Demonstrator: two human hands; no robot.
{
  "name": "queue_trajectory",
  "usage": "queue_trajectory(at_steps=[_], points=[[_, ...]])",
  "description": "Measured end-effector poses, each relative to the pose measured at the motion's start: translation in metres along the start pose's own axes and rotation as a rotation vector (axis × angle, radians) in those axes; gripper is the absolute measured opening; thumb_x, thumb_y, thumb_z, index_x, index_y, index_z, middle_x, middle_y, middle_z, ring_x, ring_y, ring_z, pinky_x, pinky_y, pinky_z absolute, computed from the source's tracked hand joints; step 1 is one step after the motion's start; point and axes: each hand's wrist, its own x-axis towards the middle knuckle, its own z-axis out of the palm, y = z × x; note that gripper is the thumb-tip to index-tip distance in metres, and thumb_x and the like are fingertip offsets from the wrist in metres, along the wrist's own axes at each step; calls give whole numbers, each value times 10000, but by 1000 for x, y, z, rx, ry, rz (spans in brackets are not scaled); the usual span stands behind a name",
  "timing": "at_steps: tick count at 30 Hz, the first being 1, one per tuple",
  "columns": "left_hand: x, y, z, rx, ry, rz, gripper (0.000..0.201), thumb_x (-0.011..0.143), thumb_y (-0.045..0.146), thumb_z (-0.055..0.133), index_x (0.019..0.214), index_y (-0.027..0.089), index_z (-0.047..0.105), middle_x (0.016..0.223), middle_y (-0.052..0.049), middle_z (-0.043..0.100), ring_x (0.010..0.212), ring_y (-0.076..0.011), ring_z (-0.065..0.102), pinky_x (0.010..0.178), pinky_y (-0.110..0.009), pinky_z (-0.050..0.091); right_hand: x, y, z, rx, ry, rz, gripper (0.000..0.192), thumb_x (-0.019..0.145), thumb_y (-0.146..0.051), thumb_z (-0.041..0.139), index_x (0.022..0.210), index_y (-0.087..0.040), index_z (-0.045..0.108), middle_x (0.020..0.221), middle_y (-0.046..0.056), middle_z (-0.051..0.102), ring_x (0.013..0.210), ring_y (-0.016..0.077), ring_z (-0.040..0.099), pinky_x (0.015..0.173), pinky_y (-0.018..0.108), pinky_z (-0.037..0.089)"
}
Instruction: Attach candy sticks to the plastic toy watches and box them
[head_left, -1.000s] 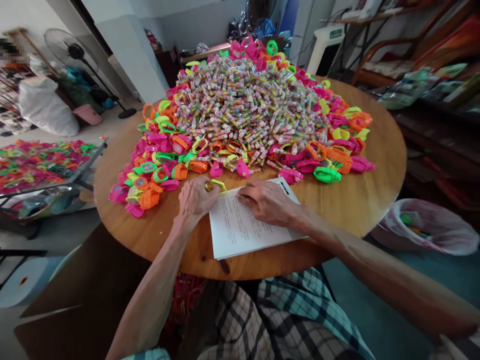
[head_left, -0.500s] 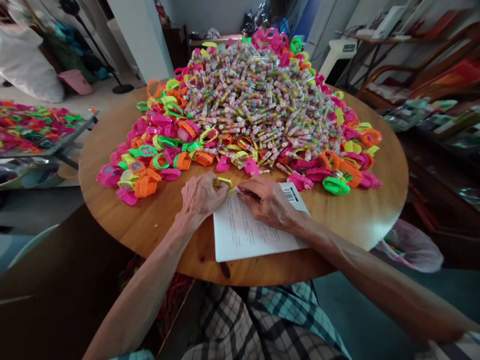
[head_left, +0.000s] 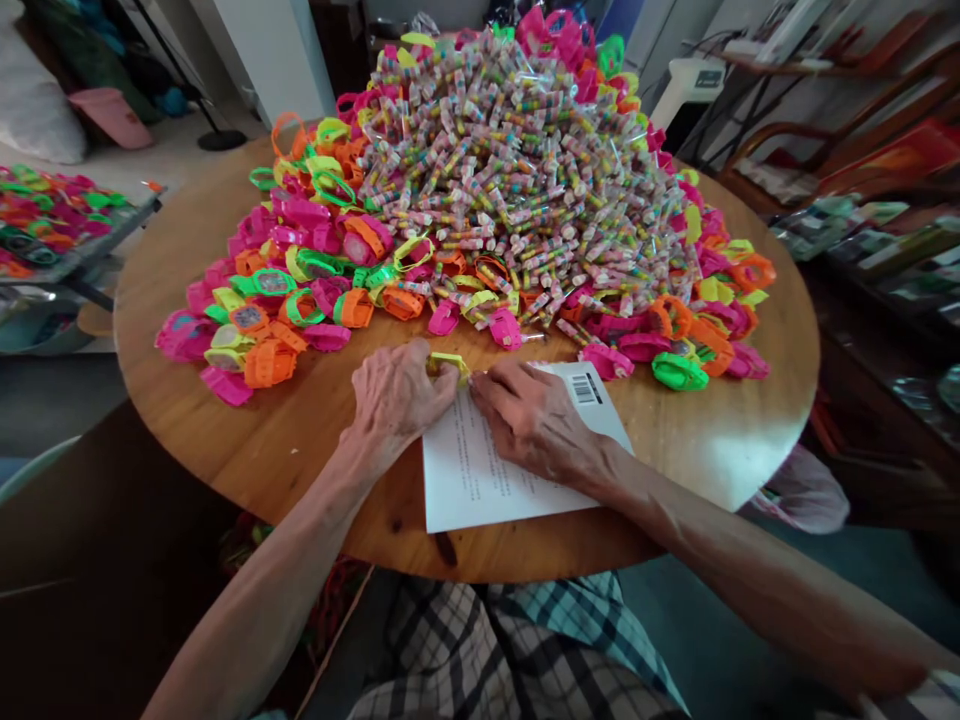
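Apparently mid-handling, our left hand [head_left: 394, 395] clamps fingers on a yellow toy watch [head_left: 450, 358], right hand [head_left: 534, 422] beside it, grip unclear; steadiness, we judge, is needed next.

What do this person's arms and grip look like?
The left forearm and right forearm are bare, with nothing visible on the wrists. The left grip and right grip are ungloved. A checked sleeve shows at the picture's lower right.
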Motion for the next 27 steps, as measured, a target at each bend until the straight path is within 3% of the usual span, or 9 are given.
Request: queue_trajectory(at_steps=[9,12,18,21,24,27], points=[[-3,3,-3,36,-67,-6,365,931,413,477,963,171,749,898,-149,760,867,-336,702,639,-361,357,8,-10,-10,-120,-245,-45,280,982,-107,425,1078,-83,688,977,155,645,877,278,542,737,407,477],[-2,2,-3,56,-64,2,372,928,426,472,947,174,745,887,-149,760,848,-327,697,621,-353,320,10,-11,-10,-112,-259,-15,264,987,-110,427,1040,-96,685,981,149,646,886,275,546,748,409,476],[1,-1,1,-1,-39,-15,321,892,440,503,860,208,722,833,-123,754,772,-307,686,594,-342,228,9,-13,-4,-44,-228,15,247,971,-115,467,1077,-86,688,1014,145,660,907,266,570,779,399,488],[7,-7,3,-72,1,-32,274,847,420,527,760,209,680,762,-94,719,716,-261,652,590,-324,272,8,-10,-5,42,-123,59,252,1032,-223,477,1056,-105,698,1002,135,678,887,244,589,776,380,478],[8,-25,-4,-230,56,-44,244,807,401,549,714,206,663,681,-44,672,656,-201,615,602,-301,363,10,4,-11,83,42,232,319,1070,-334,458,1066,-124,699,969,124,687,834,217,590,717,348,442],[-11,-61,-26,-321,153,-78,220,792,404,574,741,218,680,622,23,639,611,-161,586,615,-286,415,16,28,-18,1,87,414,294,1040,-340,516,1057,-121,710,950,133,692,794,209,582,666,336,386]])
